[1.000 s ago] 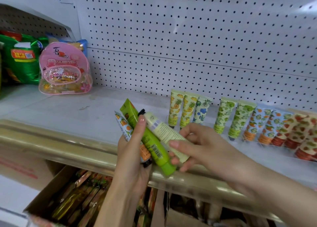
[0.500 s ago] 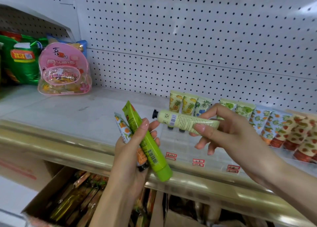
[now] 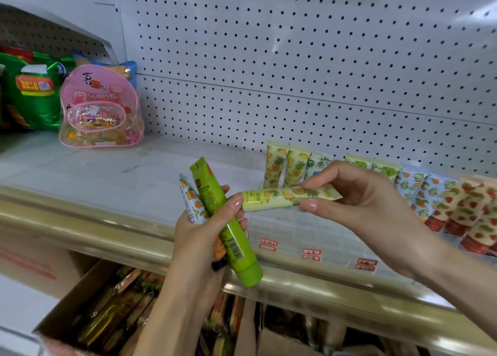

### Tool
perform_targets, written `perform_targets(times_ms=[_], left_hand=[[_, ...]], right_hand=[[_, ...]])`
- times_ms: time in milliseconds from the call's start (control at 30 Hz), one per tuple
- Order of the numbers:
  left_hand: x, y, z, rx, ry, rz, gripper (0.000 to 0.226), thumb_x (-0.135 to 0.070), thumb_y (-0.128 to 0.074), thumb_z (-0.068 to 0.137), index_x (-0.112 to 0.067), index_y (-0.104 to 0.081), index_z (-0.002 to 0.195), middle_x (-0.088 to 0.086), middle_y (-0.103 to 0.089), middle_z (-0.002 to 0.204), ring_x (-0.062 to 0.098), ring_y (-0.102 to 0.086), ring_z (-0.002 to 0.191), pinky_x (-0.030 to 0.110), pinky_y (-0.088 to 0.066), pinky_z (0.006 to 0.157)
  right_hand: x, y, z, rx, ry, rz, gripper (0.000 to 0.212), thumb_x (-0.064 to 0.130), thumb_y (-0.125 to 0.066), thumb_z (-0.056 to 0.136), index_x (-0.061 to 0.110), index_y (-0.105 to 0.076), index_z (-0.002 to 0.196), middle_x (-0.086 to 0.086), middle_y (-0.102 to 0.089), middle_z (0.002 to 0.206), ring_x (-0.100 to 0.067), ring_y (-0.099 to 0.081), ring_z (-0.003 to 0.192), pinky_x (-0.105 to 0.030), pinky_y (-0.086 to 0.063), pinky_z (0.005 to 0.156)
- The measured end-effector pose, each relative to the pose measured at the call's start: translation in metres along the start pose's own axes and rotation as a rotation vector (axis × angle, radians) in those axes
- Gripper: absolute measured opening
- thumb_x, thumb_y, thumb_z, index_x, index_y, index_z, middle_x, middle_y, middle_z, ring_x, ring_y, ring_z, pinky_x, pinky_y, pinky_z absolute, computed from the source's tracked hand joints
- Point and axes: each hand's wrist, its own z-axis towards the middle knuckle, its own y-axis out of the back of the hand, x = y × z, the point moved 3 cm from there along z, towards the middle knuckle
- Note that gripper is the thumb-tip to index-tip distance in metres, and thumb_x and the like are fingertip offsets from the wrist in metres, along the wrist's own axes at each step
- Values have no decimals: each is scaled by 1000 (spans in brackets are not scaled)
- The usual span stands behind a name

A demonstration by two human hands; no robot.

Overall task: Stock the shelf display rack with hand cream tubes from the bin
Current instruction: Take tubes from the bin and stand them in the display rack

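Above the near shelf edge (image 3: 107,229), a pineapple-print tube (image 3: 282,197), drawn a second ago from the bunch (image 3: 231,237) gripped in the left hand (image 3: 199,237) and since rolled print-up, is pinched level by the right hand (image 3: 363,207) just in front of the matching pineapple tubes (image 3: 277,164) in the rack (image 3: 295,232), so slotting is judged next.

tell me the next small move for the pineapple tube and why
Probably turn the pineapple tube, which the right hand pinches sideways, cap down and stand it left of the two matching tubes at the row's left end, where the rack looks free.
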Motion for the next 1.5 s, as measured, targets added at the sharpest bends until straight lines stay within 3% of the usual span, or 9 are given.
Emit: perform_targets(times_ms=[333, 500, 633, 767, 1000, 1133, 1200, 1300, 1500], left_hand=[[0, 1, 0, 7, 8, -30, 37, -19, -73, 57, -21, -68, 93, 4, -66, 73, 15, -62, 62, 25, -53, 54], [-2, 0, -2, 2, -5, -35, 37, -15, -72, 58, -22, -67, 94, 3, -68, 75, 13, -63, 62, 25, -53, 53], [-3, 1, -1, -2, -6, -40, 39, -16, -72, 57, -21, -67, 95, 3, -70, 78, 13, -63, 62, 23, -53, 52], [-1, 3, 1, -1, 34, -45, 16, -22, -71, 61, -22, -76, 76, 3, -74, 84, 12, -69, 72, 28, -53, 67], [-6, 8, 3, -67, 33, -168, 33, -17, -69, 66, -16, -70, 98, 4, -73, 93, 14, -71, 90, 24, -58, 75], [-8, 9, 3, -38, 23, -162, 39, -18, -68, 66, -14, -69, 105, -1, -73, 82, 10, -72, 81, 25, -58, 76], [-9, 9, 4, -26, 22, -152, 42, -19, -67, 66, -15, -68, 107, -2, -73, 79, 10, -72, 78, 25, -57, 76], [-10, 11, 4, -12, 22, -142, 45, -21, -66, 63, -17, -67, 108, 2, -75, 88, 13, -72, 84, 25, -57, 76], [-12, 10, 5, 17, 24, -150, 48, -22, -67, 59, -15, -62, 106, 5, -76, 88, 16, -72, 86, 25, -57, 76]], right_hand=[[8, -1, 3, -63, -155, 134, 46, -5, -75, 64, 13, -62, 105, -7, -72, 95, -18, -69, 79, -20, -56, 67], [3, -6, 9, -71, -384, 482, 39, 7, -68, 66, -8, -63, 102, -21, -71, 100, -20, -72, 87, -21, -58, 71], [9, -7, 16, -17, -407, 304, 22, 11, -65, 78, -1, -64, 96, -18, -73, 84, -23, -73, 78, -22, -58, 61], [23, 0, 32, -30, -299, 163, 8, 9, -60, 88, 2, -62, 92, -14, -73, 80, -23, -73, 78, -21, -57, 62], [7, 3, 59, -81, -157, -361, 8, 11, -62, 90, 5, -58, 87, -11, -73, 81, -22, -71, 70, -32, -60, 66], [-10, -9, 66, -69, -115, -532, 18, 15, -62, 90, 20, -51, 77, -5, -70, 75, -5, -66, 56, -20, -53, 55], [-16, -13, 69, -55, -103, -615, 14, 18, -62, 90, 21, -52, 81, -3, -70, 75, -4, -65, 57, -26, -56, 60], [-24, -18, 72, -34, -113, -625, 9, 19, -61, 91, 14, -54, 94, -5, -69, 80, -7, -68, 66, -35, -59, 68], [-26, -20, 77, -38, -149, -572, 11, 17, -63, 89, 7, -58, 93, -9, -70, 82, -11, -70, 66, -34, -60, 67]])
